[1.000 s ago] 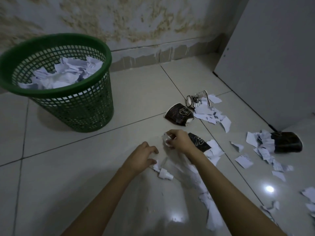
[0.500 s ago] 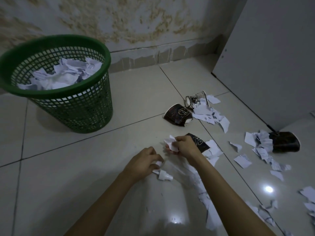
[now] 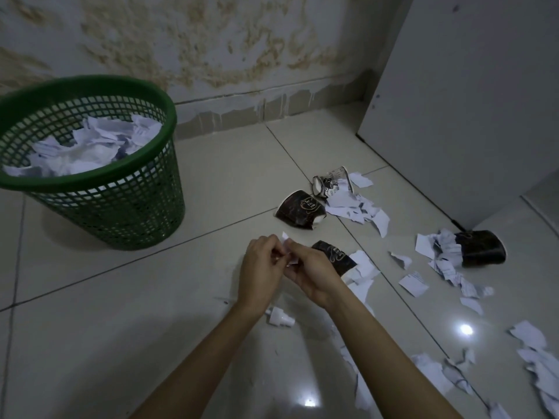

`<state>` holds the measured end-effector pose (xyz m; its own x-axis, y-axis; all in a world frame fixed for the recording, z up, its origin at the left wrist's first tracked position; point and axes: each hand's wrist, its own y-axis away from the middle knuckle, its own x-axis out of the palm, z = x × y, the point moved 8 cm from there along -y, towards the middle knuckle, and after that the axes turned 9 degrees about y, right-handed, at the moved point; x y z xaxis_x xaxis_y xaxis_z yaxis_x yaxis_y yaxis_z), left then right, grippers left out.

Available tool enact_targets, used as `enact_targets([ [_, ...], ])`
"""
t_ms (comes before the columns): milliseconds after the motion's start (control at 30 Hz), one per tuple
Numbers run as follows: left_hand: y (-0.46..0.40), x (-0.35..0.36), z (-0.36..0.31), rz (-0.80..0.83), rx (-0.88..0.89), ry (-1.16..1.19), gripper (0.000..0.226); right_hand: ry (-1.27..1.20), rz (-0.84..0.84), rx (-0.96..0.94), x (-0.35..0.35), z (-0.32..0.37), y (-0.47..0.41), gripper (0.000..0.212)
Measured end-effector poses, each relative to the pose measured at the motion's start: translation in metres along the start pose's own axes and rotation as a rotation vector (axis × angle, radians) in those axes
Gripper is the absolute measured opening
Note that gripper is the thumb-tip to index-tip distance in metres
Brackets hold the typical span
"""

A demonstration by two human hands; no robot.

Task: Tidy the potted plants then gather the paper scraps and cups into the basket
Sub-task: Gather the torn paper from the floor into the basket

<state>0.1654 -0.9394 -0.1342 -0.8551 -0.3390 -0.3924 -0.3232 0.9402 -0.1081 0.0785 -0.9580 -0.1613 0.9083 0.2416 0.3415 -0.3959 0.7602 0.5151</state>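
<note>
My left hand (image 3: 262, 269) and my right hand (image 3: 313, 272) meet above the floor tiles and together pinch white paper scraps (image 3: 286, 237) between their fingertips. A green mesh basket (image 3: 127, 204) stands at the left, holding crumpled white paper. A dark crushed cup (image 3: 299, 210) lies on the floor ahead of my hands. A pale printed cup (image 3: 328, 181) lies behind it. Another dark cup (image 3: 335, 255) lies just right of my right hand, and one more dark cup (image 3: 484, 247) lies far right. Torn paper (image 3: 360, 211) is scattered among them.
More paper scraps (image 3: 414, 284) are strewn over the tiles to the right and lower right. A small white scrap (image 3: 279, 319) lies under my wrists. A white cabinet panel (image 3: 453, 101) stands at the right, and a stained wall (image 3: 211, 55) runs behind the basket.
My left hand rose from the floor and came over to my right hand. Both now hold the scraps together, a little higher than before.
</note>
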Motion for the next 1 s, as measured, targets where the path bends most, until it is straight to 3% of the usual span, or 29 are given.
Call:
enact_targets([
  [100, 0.0, 0.009, -0.002, 0.052, -0.001, 0.016, 0.01, 0.053, -0.047, 0.019, -0.013, 0.0, 0.008, 0.023],
  [233, 0.014, 0.013, -0.014, 0.151, 0.077, 0.05, 0.02, 0.046, -0.156, 0.072, -0.03, -0.007, 0.012, 0.028],
  [333, 0.013, -0.03, -0.035, -0.111, 0.239, -0.223, 0.021, 0.082, -0.133, 0.119, -0.03, -0.008, 0.012, 0.027],
  [433, -0.003, -0.081, -0.068, -0.372, 0.322, -0.493, 0.029, 0.299, -0.059, 0.124, -0.012, 0.003, 0.01, 0.02],
  [500, -0.016, -0.105, -0.086, -0.424, 0.336, -0.594, 0.025, 0.616, -0.046, 0.068, 0.002, 0.019, 0.005, 0.015],
  [633, -0.021, -0.136, -0.111, -0.485, 0.365, -0.718, 0.027, 1.057, -0.009, 0.079, 0.023, 0.035, -0.01, 0.036],
  [700, -0.02, -0.154, -0.11, -0.558, 0.302, -0.794, 0.034, 1.204, 0.006, 0.115, 0.024, 0.035, -0.019, 0.045],
  [833, -0.03, -0.199, -0.076, -0.551, -0.084, -0.814, 0.063, 1.455, -0.006, 0.088, 0.022, 0.038, -0.031, 0.05],
  [900, -0.037, -0.21, -0.057, -0.509, -0.214, -0.795, 0.054, 1.504, -0.017, 0.101, 0.018, 0.034, -0.035, 0.047],
  [1000, -0.045, -0.209, -0.05, -0.484, -0.218, -0.861, 0.032, 1.554, -0.014, 0.129, 0.014, 0.026, -0.038, 0.047],
])
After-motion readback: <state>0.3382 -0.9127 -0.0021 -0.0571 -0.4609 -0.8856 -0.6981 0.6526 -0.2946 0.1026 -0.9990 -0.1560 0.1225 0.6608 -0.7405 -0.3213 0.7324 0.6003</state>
